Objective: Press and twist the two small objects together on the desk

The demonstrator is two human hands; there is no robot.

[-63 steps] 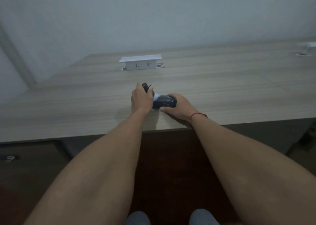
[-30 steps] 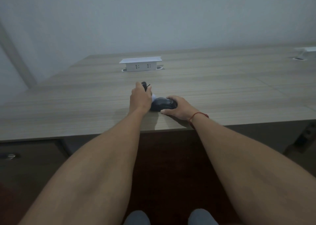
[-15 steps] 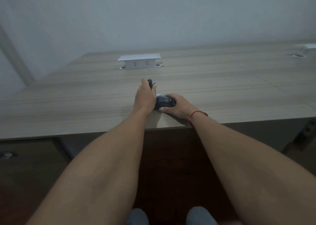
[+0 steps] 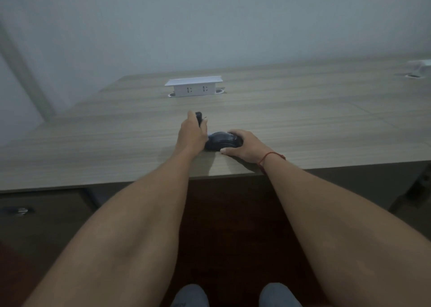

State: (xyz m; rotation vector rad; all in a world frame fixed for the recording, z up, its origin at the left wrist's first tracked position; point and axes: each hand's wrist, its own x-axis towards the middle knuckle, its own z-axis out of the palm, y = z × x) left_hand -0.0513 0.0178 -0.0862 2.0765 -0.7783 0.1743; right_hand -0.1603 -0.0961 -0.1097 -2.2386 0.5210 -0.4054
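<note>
Hands at the near edge of a pale wood-grain desk [image 4: 303, 124], seen from the head camera. Right hand [image 4: 246, 147] lies over a dark, rounded computer mouse [image 4: 221, 141], fingers curled round its far side and thumb laid flat on the desktop beside it; the mouse rests on the desk, close to the front edge. Left hand [image 4: 192, 134] grips a small black object [image 4: 199, 117] whose upper end shows above the knuckles; its lower part is hidden by the hand, so what it is cannot be told. A small pale patch [image 4: 210, 134] shows between the two hands, too little of it visible to identify. A red string bracelet [image 4: 268, 158] circles the right wrist.

Stage of work, as a judgement: both items are firmly in hand and brought together, touching or nearly so, and the work on the mouse appears under way rather than finished, since neither thing is set down or released.

Clearance: the front edge of the desk runs just behind the wrists, so little room lies toward the person. Beyond the hands open desktop extends to a white pop-up socket box [image 4: 193, 87], well apart. A second white fitting [image 4: 419, 67] sits at the far right.
</note>
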